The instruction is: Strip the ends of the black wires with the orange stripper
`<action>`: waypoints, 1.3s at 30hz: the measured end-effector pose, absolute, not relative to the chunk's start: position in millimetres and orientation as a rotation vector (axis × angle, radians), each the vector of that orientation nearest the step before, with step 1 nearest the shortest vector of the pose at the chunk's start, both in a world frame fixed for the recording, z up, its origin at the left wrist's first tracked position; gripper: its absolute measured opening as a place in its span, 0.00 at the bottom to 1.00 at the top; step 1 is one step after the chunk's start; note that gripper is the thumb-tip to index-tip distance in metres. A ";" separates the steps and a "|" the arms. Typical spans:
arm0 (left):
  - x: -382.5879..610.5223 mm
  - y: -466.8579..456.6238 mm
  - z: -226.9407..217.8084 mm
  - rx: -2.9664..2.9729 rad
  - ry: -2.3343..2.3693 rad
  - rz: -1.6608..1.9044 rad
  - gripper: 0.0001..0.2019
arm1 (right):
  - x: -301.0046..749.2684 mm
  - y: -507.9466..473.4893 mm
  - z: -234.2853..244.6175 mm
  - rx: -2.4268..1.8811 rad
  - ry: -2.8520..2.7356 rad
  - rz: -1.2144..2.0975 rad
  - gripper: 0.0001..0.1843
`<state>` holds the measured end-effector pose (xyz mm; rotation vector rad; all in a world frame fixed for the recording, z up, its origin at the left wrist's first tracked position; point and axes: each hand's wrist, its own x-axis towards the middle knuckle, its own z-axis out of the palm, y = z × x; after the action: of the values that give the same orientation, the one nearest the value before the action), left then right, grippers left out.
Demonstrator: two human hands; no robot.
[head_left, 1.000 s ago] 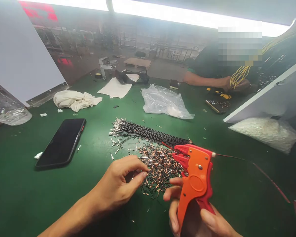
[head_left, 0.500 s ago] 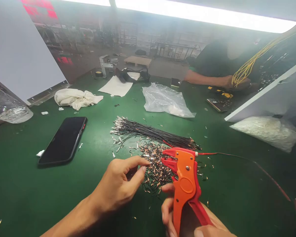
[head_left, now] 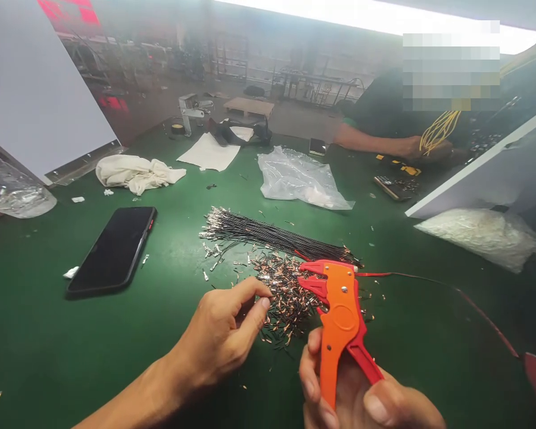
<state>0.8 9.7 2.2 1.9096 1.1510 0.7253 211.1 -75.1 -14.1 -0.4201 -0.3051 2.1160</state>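
Note:
Orange and red wire strippers (head_left: 339,316) stand upright in my right hand (head_left: 352,393), its fingers wrapped around the handles. Their red jaws point left and are parted, with no wire visible between them. My left hand (head_left: 232,328) is closed in a loose pinch just left of the jaws; whatever the fingertips hold is too small to make out. Beneath the jaws lies a pile of short black wire offcuts (head_left: 286,304) with copper ends. Behind it rests a bundle of black wires (head_left: 277,235), with metal terminals at the left end and bare copper at the right.
A black phone (head_left: 114,250) lies on the green table (head_left: 36,333) at left. Farther back are a white cloth (head_left: 136,173), paper (head_left: 209,152) and a clear plastic bag (head_left: 301,179). Another bag (head_left: 477,235) sits at right. A co-worker (head_left: 379,143) handles yellow wires opposite.
The wire strippers have shifted slightly right and up with my right hand, away from my left fingertips. My left hand keeps nearly the same place and pinch.

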 end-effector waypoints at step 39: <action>5.3 -1.0 1.3 2.078 1.093 0.798 0.11 | 201.8 -77.0 -31.1 -0.582 -0.571 2.090 0.39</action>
<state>5.3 -1.0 1.3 2.0779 1.0930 0.7984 201.8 -77.0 -31.1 -0.5816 -0.5712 2.0900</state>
